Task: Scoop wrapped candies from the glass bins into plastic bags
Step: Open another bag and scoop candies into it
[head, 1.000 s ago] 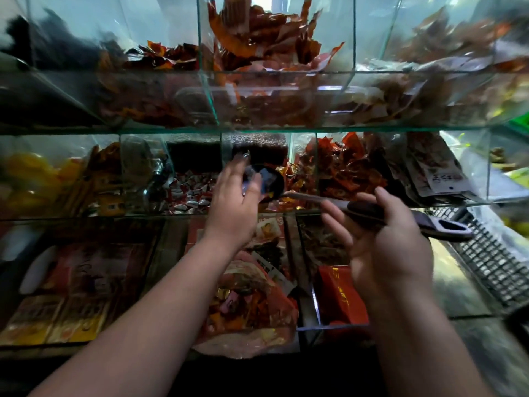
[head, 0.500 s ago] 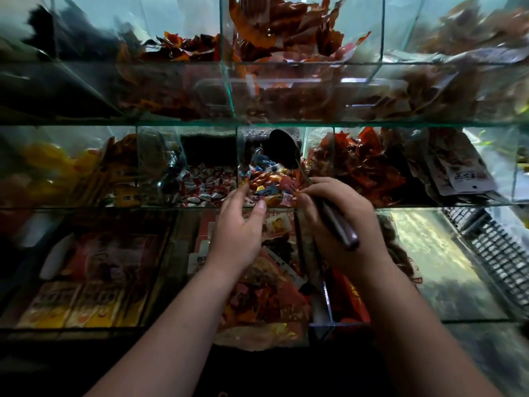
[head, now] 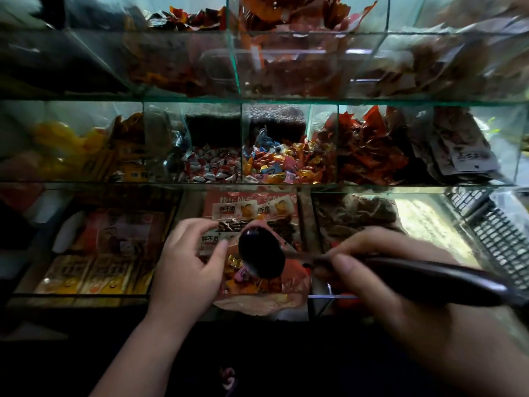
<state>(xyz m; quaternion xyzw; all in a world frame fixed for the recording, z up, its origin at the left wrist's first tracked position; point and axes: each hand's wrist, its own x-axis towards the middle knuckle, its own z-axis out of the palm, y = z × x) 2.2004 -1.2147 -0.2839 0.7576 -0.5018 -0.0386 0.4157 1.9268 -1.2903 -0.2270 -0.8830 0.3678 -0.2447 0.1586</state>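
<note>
Black scoop (head: 261, 253) out of the bin (head: 322, 121), now over the bag (head: 257, 302) — right hand (head: 380, 282) around handle (head: 429, 276), left hand (head: 186, 270) tight on bag.

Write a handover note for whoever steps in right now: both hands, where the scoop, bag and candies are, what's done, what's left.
Left hand pinches the plastic bag open at its mouth.
Right hand grips the scoop by its handle, bowl over the bag's mouth.
Done: some wrapped candies lie in the bag.
Left: probably empty the scoop, then fetch more from the candy bin on the middle shelf.
</note>
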